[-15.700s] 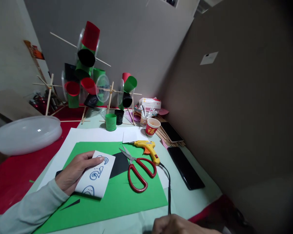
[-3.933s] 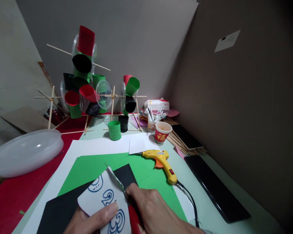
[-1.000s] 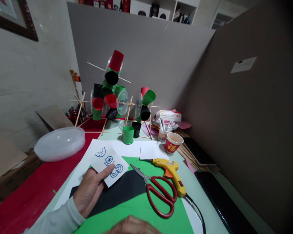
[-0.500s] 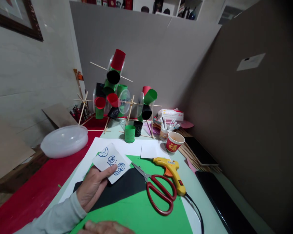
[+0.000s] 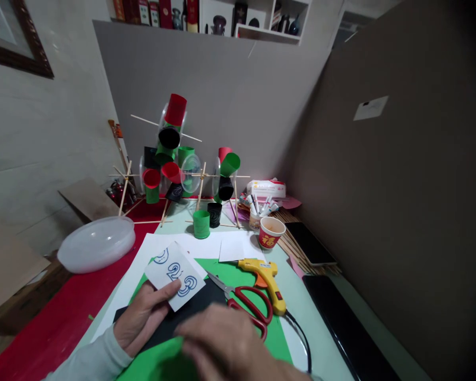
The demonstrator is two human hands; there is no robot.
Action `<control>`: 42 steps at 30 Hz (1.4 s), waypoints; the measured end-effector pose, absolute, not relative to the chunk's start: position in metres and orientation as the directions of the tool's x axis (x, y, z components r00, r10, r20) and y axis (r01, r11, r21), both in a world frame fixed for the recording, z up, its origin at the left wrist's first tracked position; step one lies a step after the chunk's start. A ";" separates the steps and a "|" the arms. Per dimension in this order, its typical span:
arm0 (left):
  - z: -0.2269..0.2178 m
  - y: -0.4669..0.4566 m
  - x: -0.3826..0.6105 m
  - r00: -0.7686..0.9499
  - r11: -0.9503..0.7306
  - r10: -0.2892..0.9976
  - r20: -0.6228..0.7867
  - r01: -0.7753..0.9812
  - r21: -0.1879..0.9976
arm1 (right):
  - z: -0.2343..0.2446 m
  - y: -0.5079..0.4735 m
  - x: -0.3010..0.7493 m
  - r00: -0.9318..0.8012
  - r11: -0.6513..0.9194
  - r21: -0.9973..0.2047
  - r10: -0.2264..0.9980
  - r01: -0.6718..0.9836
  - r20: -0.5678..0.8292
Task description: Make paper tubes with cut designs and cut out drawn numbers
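Note:
My left hand (image 5: 143, 312) pinches a small white paper (image 5: 164, 275) with blue outlined numbers, among them a 2 and a 3, the thumb lying on its face. In front of me my right hand (image 5: 230, 338) is smeared by motion, its fingers hard to make out. It hovers over black paper (image 5: 198, 301) and green paper (image 5: 158, 365), hiding part of the red-handled scissors (image 5: 256, 301). Beside the scissors lies a yellow hot glue gun (image 5: 265, 272) with a black cord. A blank white paper piece (image 5: 230, 251) lies near its nozzle.
At the back stands a stick frame (image 5: 202, 185) bearing clear discs with red, green and black paper cups. A green cup (image 5: 201, 225), a black cup (image 5: 214, 214), a red paper cup (image 5: 271, 233), markers (image 5: 262, 203), plastic lids (image 5: 97, 243) and a black flat object (image 5: 345, 328) surround the work area.
My right hand has risen from the lower edge and moved right and forward, now covering part of the scissors. The left hand still holds the paper. The view has tilted up and turned slightly right.

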State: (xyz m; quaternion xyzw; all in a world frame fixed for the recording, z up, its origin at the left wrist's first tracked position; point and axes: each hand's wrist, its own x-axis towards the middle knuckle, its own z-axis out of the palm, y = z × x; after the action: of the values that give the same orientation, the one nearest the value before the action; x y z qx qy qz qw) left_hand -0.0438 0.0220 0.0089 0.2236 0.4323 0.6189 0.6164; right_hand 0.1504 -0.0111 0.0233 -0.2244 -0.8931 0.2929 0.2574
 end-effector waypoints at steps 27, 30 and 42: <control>-0.005 0.014 -0.007 -0.110 0.183 0.970 -0.217 -0.261 0.948 | 0.026 0.031 0.204 -0.359 0.579 -0.744 0.808 0.334 0.467; 0.002 0.008 -0.005 -0.028 0.206 0.976 -0.215 -0.190 0.960 | 0.022 0.030 0.204 -0.371 0.590 -0.745 0.797 0.311 0.477; -0.004 0.016 -0.011 0.245 0.187 0.953 -0.179 -0.009 0.982 | 0.027 0.025 0.207 -0.419 0.580 -0.783 0.783 0.226 0.460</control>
State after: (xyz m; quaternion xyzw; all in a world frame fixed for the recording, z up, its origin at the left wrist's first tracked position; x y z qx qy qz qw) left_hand -0.0110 0.0158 -0.0044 0.5008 0.4712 0.3946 0.6095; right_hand 0.2069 0.0249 0.0266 -0.3246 -0.7776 0.3235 0.4306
